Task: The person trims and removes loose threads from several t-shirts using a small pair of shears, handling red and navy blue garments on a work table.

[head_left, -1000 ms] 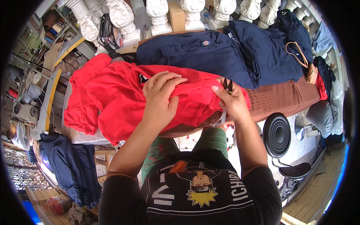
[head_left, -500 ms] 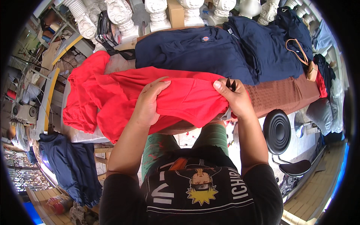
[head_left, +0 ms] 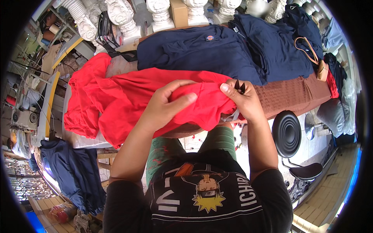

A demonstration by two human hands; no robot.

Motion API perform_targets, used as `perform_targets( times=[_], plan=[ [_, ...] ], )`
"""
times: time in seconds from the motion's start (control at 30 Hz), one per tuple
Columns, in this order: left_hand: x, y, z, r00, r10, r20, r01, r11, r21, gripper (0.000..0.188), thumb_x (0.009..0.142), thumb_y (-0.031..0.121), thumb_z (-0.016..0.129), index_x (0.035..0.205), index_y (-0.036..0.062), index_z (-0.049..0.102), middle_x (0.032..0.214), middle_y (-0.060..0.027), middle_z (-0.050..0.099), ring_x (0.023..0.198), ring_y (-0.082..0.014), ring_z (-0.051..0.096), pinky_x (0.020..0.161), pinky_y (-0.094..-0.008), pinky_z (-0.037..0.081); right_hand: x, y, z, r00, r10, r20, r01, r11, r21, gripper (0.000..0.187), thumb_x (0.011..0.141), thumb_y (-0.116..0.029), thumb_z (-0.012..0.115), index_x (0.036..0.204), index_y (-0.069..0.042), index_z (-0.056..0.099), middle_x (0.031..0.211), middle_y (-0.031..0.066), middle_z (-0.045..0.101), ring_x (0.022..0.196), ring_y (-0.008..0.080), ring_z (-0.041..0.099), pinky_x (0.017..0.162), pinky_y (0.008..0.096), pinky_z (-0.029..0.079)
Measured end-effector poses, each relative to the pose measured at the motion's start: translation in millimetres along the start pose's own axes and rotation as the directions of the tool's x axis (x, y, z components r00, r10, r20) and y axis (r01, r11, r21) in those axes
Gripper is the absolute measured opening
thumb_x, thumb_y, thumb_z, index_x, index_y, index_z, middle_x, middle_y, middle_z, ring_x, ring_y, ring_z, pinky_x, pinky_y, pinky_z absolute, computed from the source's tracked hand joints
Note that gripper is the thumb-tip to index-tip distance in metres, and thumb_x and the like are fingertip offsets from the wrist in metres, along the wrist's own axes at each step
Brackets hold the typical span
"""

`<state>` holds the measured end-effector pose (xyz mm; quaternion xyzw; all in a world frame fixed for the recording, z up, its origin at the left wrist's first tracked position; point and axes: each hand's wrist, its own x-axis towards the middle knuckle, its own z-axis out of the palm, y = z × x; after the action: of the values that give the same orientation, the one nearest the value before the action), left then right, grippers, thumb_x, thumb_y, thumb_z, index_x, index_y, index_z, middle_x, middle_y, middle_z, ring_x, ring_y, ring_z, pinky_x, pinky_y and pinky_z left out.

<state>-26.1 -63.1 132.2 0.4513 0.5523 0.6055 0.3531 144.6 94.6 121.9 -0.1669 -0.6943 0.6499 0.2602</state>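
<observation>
A red garment (head_left: 132, 89) lies along the near side of the padded table, its right end lifted between my hands. My left hand (head_left: 165, 106) grips the cloth, thumb on top, some fingers hidden by the fabric. At the garment's right end, my right hand (head_left: 248, 103) pinches the edge under its thumb. Tucked in that same hand is a pair of thread snips (head_left: 241, 88), their dark pointed blades showing above the fingers and a grey handle part below the palm.
Folded navy garments (head_left: 194, 50) cover the far side of the brown-clothed table (head_left: 291, 97). White balusters (head_left: 159, 15) line the back. A black round stool (head_left: 286, 134) stands right; navy cloth (head_left: 75, 171) hangs left. A tan strap (head_left: 309, 50) lies far right.
My left hand has shifted right along the red cloth, bunching the stretch between my hands. My right hand keeps its pinch and the snips, nearly in place.
</observation>
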Motion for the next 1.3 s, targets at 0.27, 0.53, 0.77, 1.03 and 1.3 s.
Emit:
perform_targets(
  times=[0.27,0.53,0.77,1.03,1.3],
  plan=[
    [1.4,-3.9,9.7,0.968,-0.196,0.156,0.203,0.979,-0.034,0.023,0.093,0.015,0.065,0.108,-0.0015,0.066,0.092,-0.0026,0.068,0.083,-0.0059,0.062,0.075,-0.0217,0.05,6.7,14.0,2.6,0.993,-0.107,-0.048,0.107,0.994,-0.004,0.011,0.09,-0.01,0.068,0.094,0.0,0.065,0.085,-0.0011,0.064,0.078,0.0039,0.054,0.073,0.0206,0.045],
    [-6.2,-22.6,26.7,0.988,0.141,0.064,-0.136,0.988,-0.07,0.019,0.092,0.008,0.062,0.108,-0.0034,0.065,0.113,-0.0116,0.065,0.103,-0.0138,0.061,0.091,-0.028,0.048,4.8,15.5,17.2,0.992,-0.045,-0.119,0.021,0.98,-0.199,0.011,0.084,-0.005,0.072,0.093,-0.003,0.066,0.091,0.0021,0.063,0.081,0.0104,0.058,0.074,0.0251,0.047],
    [-4.1,-17.9,38.7,0.977,0.04,-0.209,-0.086,0.972,-0.218,0.019,0.093,0.006,0.06,0.108,-0.0046,0.066,0.1,-0.0067,0.068,0.091,-0.0101,0.062,0.083,-0.0241,0.049,-12.0,-6.2,24.7,0.761,-0.603,-0.239,0.376,0.711,-0.595,0.017,0.08,-0.006,0.073,0.096,-0.006,0.068,0.095,0.0108,0.063,0.087,0.0269,0.064,0.075,0.0348,0.052],
    [4.9,-26.4,52.2,0.921,0.34,-0.191,-0.289,0.924,0.25,0.016,0.09,-0.001,0.063,0.105,-0.0024,0.068,0.108,-0.011,0.069,0.099,-0.0158,0.064,0.091,-0.0277,0.049,-18.2,-13.0,30.4,0.822,-0.542,-0.176,0.421,0.785,-0.454,0.019,0.077,-0.001,0.074,0.096,-0.004,0.069,0.091,0.0091,0.061,0.083,0.0227,0.064,0.07,0.0323,0.053],
    [0.2,-22.4,53.6,0.887,0.415,-0.2,-0.323,0.869,0.374,0.016,0.083,0.0,0.071,0.099,-0.001,0.07,0.103,-0.0111,0.07,0.091,-0.0179,0.067,0.082,-0.0275,0.052,-20.9,-21.7,24.7,0.857,-0.504,-0.11,0.369,0.748,-0.552,0.017,0.077,0.008,0.067,0.091,-0.002,0.064,0.088,0.0106,0.062,0.081,0.025,0.065,0.069,0.0326,0.053]
  ],
)
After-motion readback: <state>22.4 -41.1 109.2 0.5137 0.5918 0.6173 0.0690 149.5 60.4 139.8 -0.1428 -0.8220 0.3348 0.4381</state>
